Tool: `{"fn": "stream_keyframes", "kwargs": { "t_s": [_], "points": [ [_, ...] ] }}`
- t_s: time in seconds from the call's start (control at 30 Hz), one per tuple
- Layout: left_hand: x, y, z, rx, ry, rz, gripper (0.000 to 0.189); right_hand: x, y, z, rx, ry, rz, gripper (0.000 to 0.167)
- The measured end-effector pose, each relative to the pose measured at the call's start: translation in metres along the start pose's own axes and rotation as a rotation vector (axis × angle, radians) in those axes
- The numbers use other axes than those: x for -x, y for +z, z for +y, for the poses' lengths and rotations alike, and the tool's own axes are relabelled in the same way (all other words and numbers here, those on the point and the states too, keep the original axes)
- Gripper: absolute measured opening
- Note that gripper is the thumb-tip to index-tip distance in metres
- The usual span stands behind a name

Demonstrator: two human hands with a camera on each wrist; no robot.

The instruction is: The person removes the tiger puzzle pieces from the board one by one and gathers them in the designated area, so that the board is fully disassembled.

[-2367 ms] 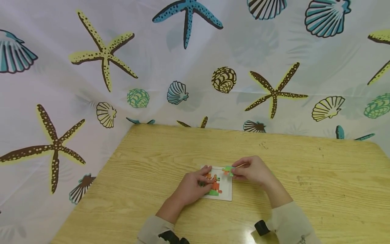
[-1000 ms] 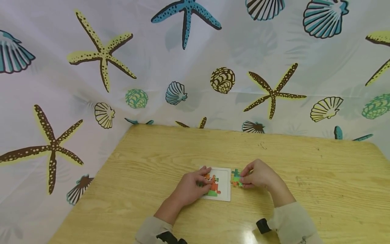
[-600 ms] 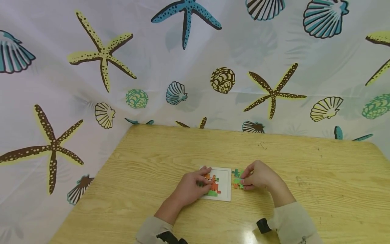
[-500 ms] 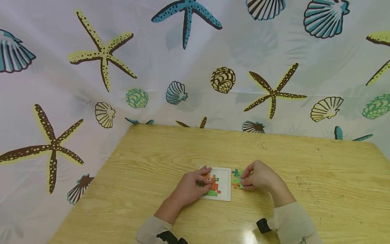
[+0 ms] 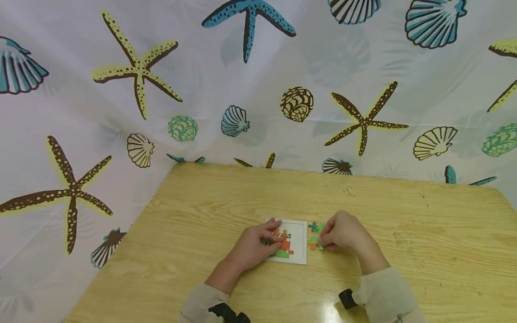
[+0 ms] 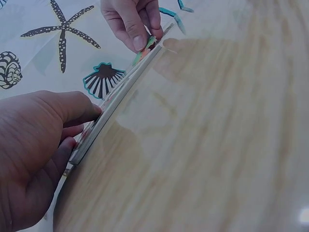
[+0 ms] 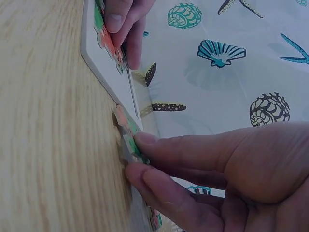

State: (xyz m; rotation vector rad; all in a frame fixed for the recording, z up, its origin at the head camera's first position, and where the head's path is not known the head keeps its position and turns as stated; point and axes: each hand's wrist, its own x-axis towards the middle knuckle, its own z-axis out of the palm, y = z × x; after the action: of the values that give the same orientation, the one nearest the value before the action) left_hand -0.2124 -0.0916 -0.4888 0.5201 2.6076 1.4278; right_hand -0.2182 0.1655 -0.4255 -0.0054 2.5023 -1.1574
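Observation:
My left hand (image 5: 252,246) grips the left part of a white puzzle tray (image 5: 299,244), with fingertips on the joined orange and green puzzle pieces (image 5: 285,246) inside. In the left wrist view its thumb lies over the tray's near rim. My right hand (image 5: 343,233) is just right of the tray, pinching a green and orange puzzle piece (image 7: 131,140) between thumb and finger; the piece is tilted in the right wrist view. Another green puzzle piece (image 5: 313,227) lies beside the tray's right edge. The fingers partly hide the pieces under them.
A wood-grain table (image 5: 226,193) carries everything. White cloth (image 5: 258,103) printed with starfish and shells hangs behind it and along the left. Black devices (image 5: 347,299) are worn at both sleeves.
From above the tray's upper right corner, my right hand has moved with a puzzle piece to the table just right of the tray. It has hardly shifted since. My left hand keeps its place.

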Motion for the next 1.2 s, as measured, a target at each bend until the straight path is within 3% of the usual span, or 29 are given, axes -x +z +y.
{"fn": "stream_keyframes", "kwargs": {
  "t_s": [0.3,1.2],
  "points": [
    [0.0006,-0.001,0.0023,-0.008,0.009,-0.002,0.009,0.0001,0.0033,-0.0022,0.064,0.011,0.068,0.011],
    [0.0007,-0.0004,0.0006,0.009,0.005,0.007,0.006,0.0004,0.0022,-0.0057,0.119,0.022,0.068,0.014]
  ]
}}
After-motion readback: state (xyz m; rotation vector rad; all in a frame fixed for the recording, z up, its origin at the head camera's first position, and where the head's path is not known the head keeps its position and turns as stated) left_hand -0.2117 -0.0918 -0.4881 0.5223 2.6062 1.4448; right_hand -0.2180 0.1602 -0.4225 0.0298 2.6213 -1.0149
